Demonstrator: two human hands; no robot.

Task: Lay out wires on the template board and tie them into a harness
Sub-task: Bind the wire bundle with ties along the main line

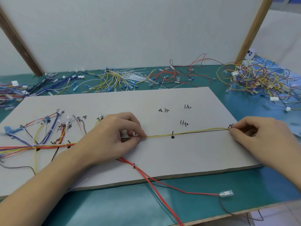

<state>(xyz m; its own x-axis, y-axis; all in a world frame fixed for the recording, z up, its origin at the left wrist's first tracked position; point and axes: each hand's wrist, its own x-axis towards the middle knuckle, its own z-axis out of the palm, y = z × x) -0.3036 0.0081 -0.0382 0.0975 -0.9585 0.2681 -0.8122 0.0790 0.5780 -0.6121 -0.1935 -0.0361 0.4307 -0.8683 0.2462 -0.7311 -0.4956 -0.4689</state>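
board (203, 154) on table (228, 193); loose wires (114, 79) behind board | bundle (40, 145) at board's left

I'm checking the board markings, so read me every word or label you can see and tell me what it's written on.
"棕" and "红", handwritten on the board beside a pin.
"红" beside the pin further right.
"红" beside the pair of pins below.
"棕" on the board's left.
Other left-side marks sit under wires, unreadable.
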